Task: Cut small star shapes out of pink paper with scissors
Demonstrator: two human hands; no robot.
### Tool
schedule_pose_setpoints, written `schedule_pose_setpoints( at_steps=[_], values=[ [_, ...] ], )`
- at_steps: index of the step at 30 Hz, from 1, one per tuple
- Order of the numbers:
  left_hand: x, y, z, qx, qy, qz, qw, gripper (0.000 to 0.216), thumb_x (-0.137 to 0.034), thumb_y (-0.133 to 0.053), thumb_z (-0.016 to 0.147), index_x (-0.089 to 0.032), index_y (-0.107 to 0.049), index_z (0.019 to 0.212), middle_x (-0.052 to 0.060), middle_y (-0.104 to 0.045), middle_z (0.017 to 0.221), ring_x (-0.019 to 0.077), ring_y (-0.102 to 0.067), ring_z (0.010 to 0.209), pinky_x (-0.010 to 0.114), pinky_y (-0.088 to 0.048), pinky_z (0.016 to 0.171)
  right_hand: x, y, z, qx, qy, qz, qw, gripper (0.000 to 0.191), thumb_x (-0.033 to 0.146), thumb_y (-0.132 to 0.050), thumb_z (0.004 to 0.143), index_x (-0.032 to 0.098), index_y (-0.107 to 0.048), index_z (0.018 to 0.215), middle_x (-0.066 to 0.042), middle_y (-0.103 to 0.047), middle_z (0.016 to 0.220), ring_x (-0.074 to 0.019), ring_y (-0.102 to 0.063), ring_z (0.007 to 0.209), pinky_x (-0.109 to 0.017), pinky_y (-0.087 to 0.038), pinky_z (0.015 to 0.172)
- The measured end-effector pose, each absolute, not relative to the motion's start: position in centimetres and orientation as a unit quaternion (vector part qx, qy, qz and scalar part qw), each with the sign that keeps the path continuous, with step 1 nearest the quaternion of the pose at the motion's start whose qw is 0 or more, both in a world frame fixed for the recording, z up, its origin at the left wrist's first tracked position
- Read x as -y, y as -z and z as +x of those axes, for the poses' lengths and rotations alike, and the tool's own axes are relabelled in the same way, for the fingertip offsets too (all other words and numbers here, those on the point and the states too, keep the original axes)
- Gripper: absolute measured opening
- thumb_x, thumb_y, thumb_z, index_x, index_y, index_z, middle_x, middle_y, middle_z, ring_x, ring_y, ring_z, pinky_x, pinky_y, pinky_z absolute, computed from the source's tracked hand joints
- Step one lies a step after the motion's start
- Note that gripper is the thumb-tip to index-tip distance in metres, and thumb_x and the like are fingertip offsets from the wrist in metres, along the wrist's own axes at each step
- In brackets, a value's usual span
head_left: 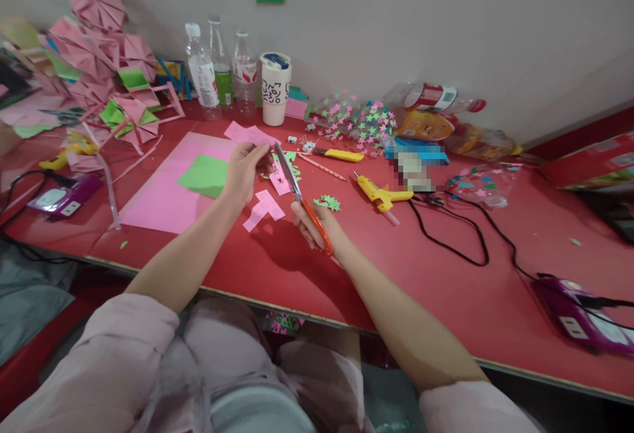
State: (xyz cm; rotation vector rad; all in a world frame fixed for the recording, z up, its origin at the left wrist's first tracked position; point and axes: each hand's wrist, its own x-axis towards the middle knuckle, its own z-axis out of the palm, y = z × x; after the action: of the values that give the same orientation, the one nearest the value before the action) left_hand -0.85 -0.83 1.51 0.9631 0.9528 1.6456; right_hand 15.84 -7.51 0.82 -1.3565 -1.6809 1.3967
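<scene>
My right hand (317, 225) grips orange-handled scissors (317, 224), whose blades point away from me, up and to the left. Close to the blade tips, the fingers of my left hand (246, 169) are pinched on a strip of pink paper (247, 132); part of the strip is hidden behind them. Below the blades lie a T-shaped pink paper piece (265, 208) and green scraps (296, 167). A small heap of green paper stars (327, 202) is beside my right hand. Under my left forearm, a green sheet (204, 175) rests on a larger pink sheet (163, 189).
A yellow glue gun (381, 193), a yellow box cutter (341, 155) and a striped pencil (321, 167) lie to the right. Bottles (202, 76) and a white cup (275, 93) stand along the wall. Folded pink paper shapes (94, 57) are piled left. A purple power strip (579, 314) is right.
</scene>
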Motion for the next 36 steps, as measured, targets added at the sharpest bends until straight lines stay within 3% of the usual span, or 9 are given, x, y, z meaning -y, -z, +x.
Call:
schedule_pose_setpoints(
  at_steps=[5, 15, 36],
  values=[
    [0.7, -1.8, -1.4, -0.403, -0.668, 0.444, 0.441, 0.017, -0.021, -0.057, 0.078, -0.017, -0.053, 0.062, -0.004, -0.056, 0.051, 0.0027, -0.049, 0.041, 0.016, -0.037, 0.042, 7.3, -1.1, 16.3, 0.656, -0.505, -0.496, 0.262, 0.042, 0.056, -0.046, 0.084, 0.019, -0.045, 0.065, 0.008, -0.037, 0.037, -0.0068, -0.035, 0.028, -0.021, -0.032, 0.034],
    [0.4, -1.9, -2.1, -0.414, -0.622, 0.492, 0.447, 0.017, -0.021, -0.057, 0.078, -0.016, -0.052, 0.062, -0.004, -0.056, 0.049, 0.0036, -0.050, 0.039, 0.016, -0.037, 0.041, 6.7, -0.8, 16.6, 0.650, -0.514, -0.503, 0.244, 0.041, 0.057, -0.052, 0.080, 0.018, -0.048, 0.066, 0.008, -0.037, 0.039, -0.0063, -0.034, 0.029, -0.020, -0.032, 0.033],
    [0.8, -2.5, -2.5, -0.403, -0.611, 0.492, 0.472, 0.015, -0.018, -0.057, 0.075, -0.016, -0.053, 0.060, -0.003, -0.057, 0.049, 0.0045, -0.051, 0.040, 0.016, -0.039, 0.041, 6.8, -1.6, 16.8, 0.635, -0.538, -0.500, 0.239, 0.045, 0.059, -0.050, 0.083, 0.019, -0.044, 0.063, 0.010, -0.033, 0.032, -0.0050, -0.029, 0.026, -0.018, -0.029, 0.029]
  ],
)
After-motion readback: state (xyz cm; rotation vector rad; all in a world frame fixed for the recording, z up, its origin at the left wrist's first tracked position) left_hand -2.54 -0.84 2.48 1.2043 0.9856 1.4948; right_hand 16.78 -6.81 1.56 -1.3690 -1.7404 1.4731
